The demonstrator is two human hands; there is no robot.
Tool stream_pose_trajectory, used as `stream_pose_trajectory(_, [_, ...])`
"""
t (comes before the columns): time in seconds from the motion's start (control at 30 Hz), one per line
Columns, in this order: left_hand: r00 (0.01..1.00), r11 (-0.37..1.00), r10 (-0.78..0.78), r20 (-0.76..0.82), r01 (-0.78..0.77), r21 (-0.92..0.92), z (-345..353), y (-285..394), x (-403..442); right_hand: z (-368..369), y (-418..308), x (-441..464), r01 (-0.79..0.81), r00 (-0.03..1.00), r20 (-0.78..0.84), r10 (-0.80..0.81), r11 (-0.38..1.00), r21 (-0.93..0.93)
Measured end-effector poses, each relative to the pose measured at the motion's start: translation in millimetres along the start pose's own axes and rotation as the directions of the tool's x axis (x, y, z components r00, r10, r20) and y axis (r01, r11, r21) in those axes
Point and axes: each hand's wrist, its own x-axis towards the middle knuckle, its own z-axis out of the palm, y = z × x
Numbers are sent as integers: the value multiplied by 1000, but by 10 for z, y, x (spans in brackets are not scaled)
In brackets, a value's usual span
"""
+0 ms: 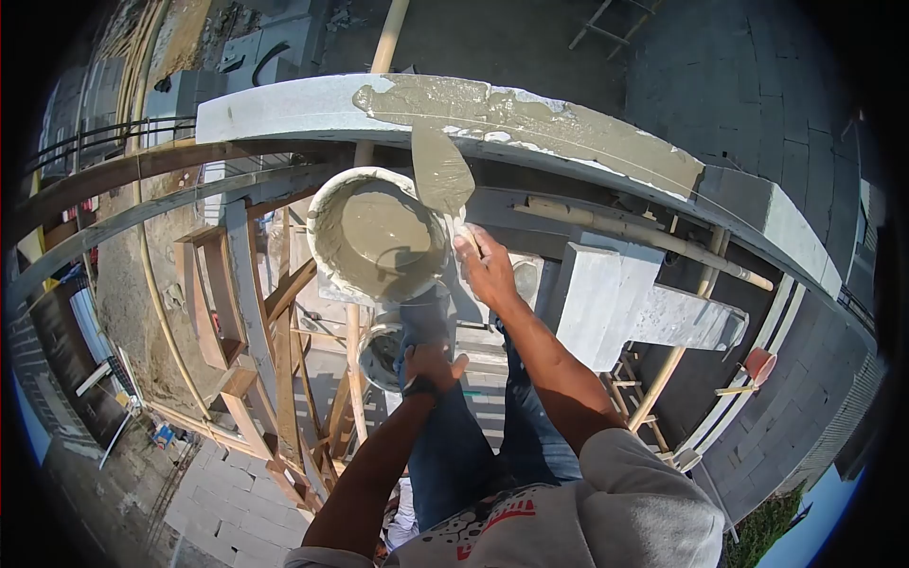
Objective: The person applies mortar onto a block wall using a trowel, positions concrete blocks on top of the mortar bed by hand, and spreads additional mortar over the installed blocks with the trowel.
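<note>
My right hand (488,270) is closed around the handle of a trowel (441,170), whose blade is coated in grey mortar. The blade's tip reaches the wall top, beside a spread layer of wet mortar (530,118) on pale blocks (284,111). Left of the trowel stands a white bucket (315,227) holding smooth grey mortar, its rim caked. My left hand (434,367) rests on my knee, thumb spread, holding nothing that I can see. Part of a second bucket (377,364) shows below the first, near that hand.
Loose pale blocks (611,293) lie at the right on the scaffold. Bamboo poles (653,241) run beside and under the wall. A red scoop-like tool (758,364) is farther right. Timber frames (213,293) stand at the left, with ground far below.
</note>
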Motion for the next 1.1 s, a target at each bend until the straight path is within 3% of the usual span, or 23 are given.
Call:
stream_pose_trajectory(0.03, [998, 1000, -16, 53, 15, 11, -12, 10, 27, 60, 111, -75, -16, 994, 105, 17, 1000, -11])
stream_pose_trajectory(0.07, [993, 999, -32, 112, 30, 21, -6, 27, 33, 108, 228, -125, 138, 982, 130, -137, 990, 4])
stream_pose_trajectory(0.17, [985, 998, -55, 165, 53, 21, 46, 47, 17, -12, 215, -229, 333, 938, 28, -344, 878, -345])
stream_pose_trajectory(0.2, [985, 998, -58, 164, 56, 16, 67, 51, 15, -163, -69, -286, 287, 948, -11, -318, 869, -403])
stream_pose_trajectory(0.37, [980, 998, -61, 188, 62, 5, 66, 117, -25, -682, 135, 244, 359, 690, -258, -676, 629, -689])
stream_pose_trajectory(0.4, [982, 998, -65, 179, 68, -9, 84, 117, -41, -731, 284, 389, 283, 726, -323, -608, 691, -665])
stream_pose_trajectory(0.5, [984, 994, -73, 161, 86, -74, 63, 173, -61, -661, 540, 812, 159, 697, -385, -604, 654, -740])
stream_pose_trajectory(0.63, [993, 996, -66, 94, 72, -59, 157, 187, -99, -313, 913, 1014, 264, 722, -319, -614, 671, -693])
stream_pose_trajectory(0.7, [997, 998, -49, 55, 51, -35, 123, 221, -84, -247, 1004, 871, 274, 816, -193, -545, 658, -701])
stream_pose_trajectory(0.73, [997, 998, -53, 63, 55, -32, 110, 231, -67, -242, 1021, 765, 330, 777, -165, -608, 616, -715])
stream_pose_trajectory(0.83, [995, 998, -65, 76, 66, -17, 86, 194, -64, -352, 877, 242, 281, 913, -71, -402, 744, -606])
stream_pose_trajectory(0.9, [996, 998, -68, 56, 68, 0, 95, 173, -46, -422, 782, -170, 216, 950, -59, -306, 782, -584])
stream_pose_trajectory(0.97, [994, 996, -84, 70, 84, 9, 115, 144, -20, -490, 708, -532, 293, 939, -9, -345, 810, -508])
stream_pose_trajectory(1.1, [993, 986, -109, 50, 114, -118, -6, 57, 0, -254, 36, -798, 335, 942, 256, -217, 637, -694])
